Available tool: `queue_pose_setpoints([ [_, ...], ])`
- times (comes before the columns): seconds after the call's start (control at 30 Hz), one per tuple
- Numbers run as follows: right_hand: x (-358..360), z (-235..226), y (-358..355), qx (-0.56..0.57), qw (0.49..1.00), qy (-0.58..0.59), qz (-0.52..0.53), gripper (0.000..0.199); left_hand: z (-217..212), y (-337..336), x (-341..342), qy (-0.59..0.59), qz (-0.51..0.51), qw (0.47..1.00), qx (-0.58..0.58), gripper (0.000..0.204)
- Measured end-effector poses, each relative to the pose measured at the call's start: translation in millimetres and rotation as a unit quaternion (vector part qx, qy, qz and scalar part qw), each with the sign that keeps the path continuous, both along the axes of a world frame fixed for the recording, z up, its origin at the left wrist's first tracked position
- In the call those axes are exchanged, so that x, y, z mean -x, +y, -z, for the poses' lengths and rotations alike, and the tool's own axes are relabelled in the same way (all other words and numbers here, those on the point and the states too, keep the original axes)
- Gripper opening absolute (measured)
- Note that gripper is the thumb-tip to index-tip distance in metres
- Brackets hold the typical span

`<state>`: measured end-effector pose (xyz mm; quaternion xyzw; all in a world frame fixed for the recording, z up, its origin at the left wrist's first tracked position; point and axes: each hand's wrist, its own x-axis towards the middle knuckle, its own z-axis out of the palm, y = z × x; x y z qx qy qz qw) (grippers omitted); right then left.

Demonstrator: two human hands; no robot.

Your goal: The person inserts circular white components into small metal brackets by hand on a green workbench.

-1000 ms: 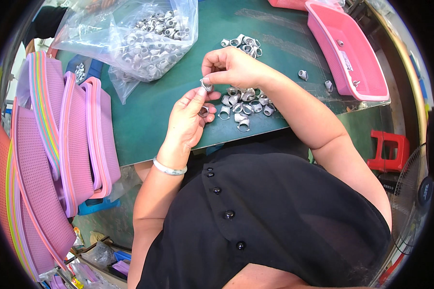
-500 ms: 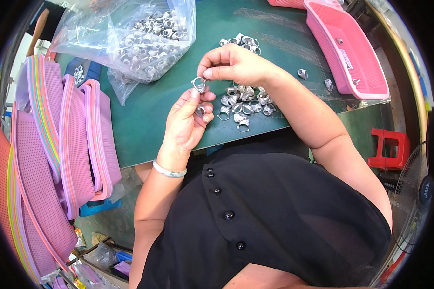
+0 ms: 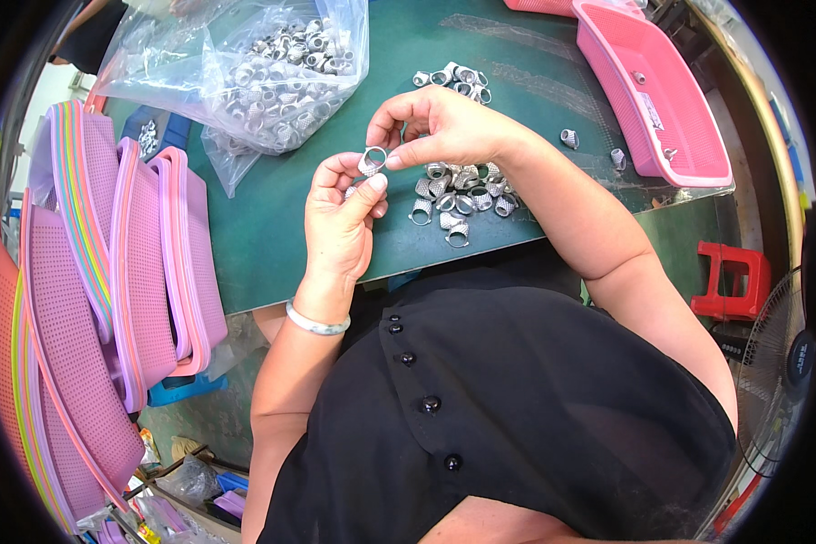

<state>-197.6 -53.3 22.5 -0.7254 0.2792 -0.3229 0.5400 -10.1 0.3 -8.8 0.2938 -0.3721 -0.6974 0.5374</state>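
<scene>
My left hand (image 3: 340,213) pinches a silver metal ring (image 3: 372,163) with a textured band between thumb and fingertips. A second small metal piece (image 3: 350,191) shows partly among its curled fingers. My right hand (image 3: 435,127) meets the same ring from the far right side, thumb and index finger closed at its rim. Just right of my hands, a loose pile of similar rings (image 3: 467,195) lies on the green table (image 3: 317,218). A smaller cluster of rings (image 3: 462,77) sits behind my right hand.
A clear plastic bag (image 3: 281,100) full of rings stands at the far left. A pink basket (image 3: 644,100) with a few rings is at right, two loose rings (image 3: 568,139) near it. Stacked plastic baskets (image 3: 145,263) crowd the left; a red stool (image 3: 733,279) and fan (image 3: 771,363) stand right.
The held ring has turned between my fingers, and my left fingers have shifted around it. My right thumb and index finger have come down to its rim. A person at the upper left has moved.
</scene>
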Motion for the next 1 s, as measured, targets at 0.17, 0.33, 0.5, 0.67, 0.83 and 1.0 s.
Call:
queue_pose_setpoints([
  [0.17,0.2,0.3,-0.4,-0.001,1.000,-0.001,-0.007,0.023,-0.2,0.8,0.6,-0.014,-0.015,1.000,0.010,0.027],
  [0.33,1.3,0.8,-1.3,-0.001,1.000,0.005,-0.009,0.023,0.9,0.5,-0.1,-0.048,-0.021,0.998,0.027,0.025],
  [0.5,10.9,0.2,-9.3,0.097,0.991,0.095,0.002,0.022,-5.4,0.2,-4.6,0.028,-0.011,0.998,-0.056,0.019],
  [0.67,29.9,5.0,-17.1,0.251,0.904,0.335,0.083,0.015,2.1,-8.6,-16.7,0.131,0.044,0.982,-0.127,0.021],
  [0.83,28.4,5.2,-9.3,0.296,0.844,0.431,0.122,0.017,2.5,-10.1,-16.0,0.107,0.063,0.979,-0.161,0.017],
  [1.0,24.5,8.7,-12.5,0.310,0.852,0.409,0.105,0.018,9.0,-10.5,-13.3,0.068,0.064,0.980,-0.173,0.023],
])
